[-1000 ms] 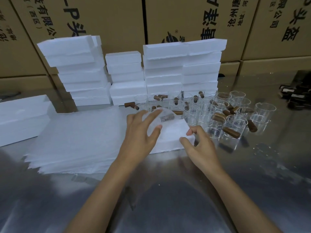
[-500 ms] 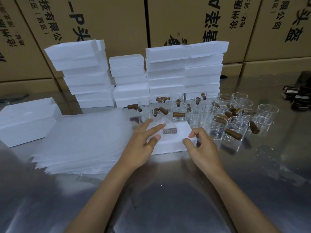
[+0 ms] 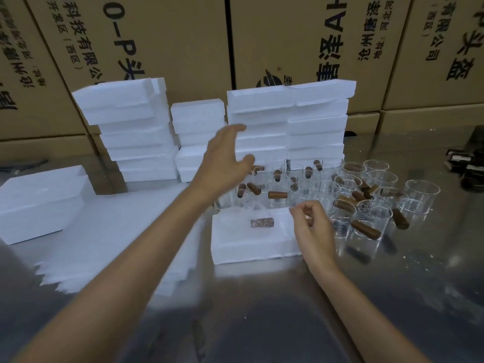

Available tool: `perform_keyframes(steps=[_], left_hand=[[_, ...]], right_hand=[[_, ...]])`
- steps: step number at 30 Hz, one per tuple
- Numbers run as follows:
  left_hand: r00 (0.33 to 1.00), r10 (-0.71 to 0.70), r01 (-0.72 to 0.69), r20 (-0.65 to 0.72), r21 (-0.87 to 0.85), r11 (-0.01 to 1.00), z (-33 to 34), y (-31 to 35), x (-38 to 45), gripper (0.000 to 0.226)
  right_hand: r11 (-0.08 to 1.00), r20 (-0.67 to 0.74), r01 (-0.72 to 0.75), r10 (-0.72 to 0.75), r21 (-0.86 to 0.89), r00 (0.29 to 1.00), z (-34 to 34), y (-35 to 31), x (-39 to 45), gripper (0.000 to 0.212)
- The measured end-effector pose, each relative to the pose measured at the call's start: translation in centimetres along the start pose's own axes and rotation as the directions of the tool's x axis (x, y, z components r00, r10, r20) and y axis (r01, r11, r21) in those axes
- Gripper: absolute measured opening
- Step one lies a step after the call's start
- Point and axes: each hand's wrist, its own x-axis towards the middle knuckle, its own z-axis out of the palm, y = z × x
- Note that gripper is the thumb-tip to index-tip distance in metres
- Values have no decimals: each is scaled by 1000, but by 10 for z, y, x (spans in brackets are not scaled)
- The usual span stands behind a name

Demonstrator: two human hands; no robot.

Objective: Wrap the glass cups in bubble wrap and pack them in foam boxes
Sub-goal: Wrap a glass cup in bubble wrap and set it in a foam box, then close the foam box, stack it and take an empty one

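A low white foam box (image 3: 251, 248) lies on the metal table in front of me. In it rests a wrapped glass cup (image 3: 262, 222), its brown cork showing through the bubble wrap. My left hand (image 3: 225, 161) is raised above the table with fingers spread, in front of the foam box stacks and holding nothing. My right hand (image 3: 311, 226) hovers at the box's far right corner, fingers curled, with nothing visible in them. Several bare glass cups (image 3: 372, 197) with brown corks stand and lie just right of the box.
A pile of bubble wrap sheets (image 3: 117, 231) lies left of the box. Stacks of foam boxes (image 3: 288, 121) line the back, with one more foam box (image 3: 39, 203) at far left. Black objects (image 3: 466, 166) sit at the right edge. Cardboard cartons (image 3: 288, 35) wall the back.
My left hand let go of the wrapped cup, which now lies in the foam box, and rose toward the foam stacks. My right hand lifted off the box's edge and curled.
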Motion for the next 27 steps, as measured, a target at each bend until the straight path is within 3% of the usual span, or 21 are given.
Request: perform_keyframes(steps=[4,7,11,13,16,19,23,27], left_hand=[[992,-127,127,1,50,991,-6,-8,86,60],[991,-135,134,-2,150,980,0,-17,141,66],[965,-261,233,37,342,910,17,-26,185,80],[967,-247,181,57,524,832,26,-32,192,85],[996,-85,48,22,672,739,26,-42,193,72],[999,33,-8,-31,597,802,9,-45,189,50],[985,150,-93,-84,473,876,-27,-33,164,45],[990,102,-81,-93,203,976,-68,-21,116,46]], right_hand=[[1000,-49,-28,28,2,998,4,5,8,9],[1000,-55,-13,13,-7,998,5,8,11,9],[997,-35,-4,1,-72,999,6,9,11,8],[996,-35,-16,14,-83,999,6,9,12,8],[995,-27,-30,28,-98,999,5,9,13,6],[995,-23,-43,41,-88,999,4,7,13,9],[998,0,-41,41,-55,999,0,4,11,12],[999,9,-39,39,12,999,0,1,10,18]])
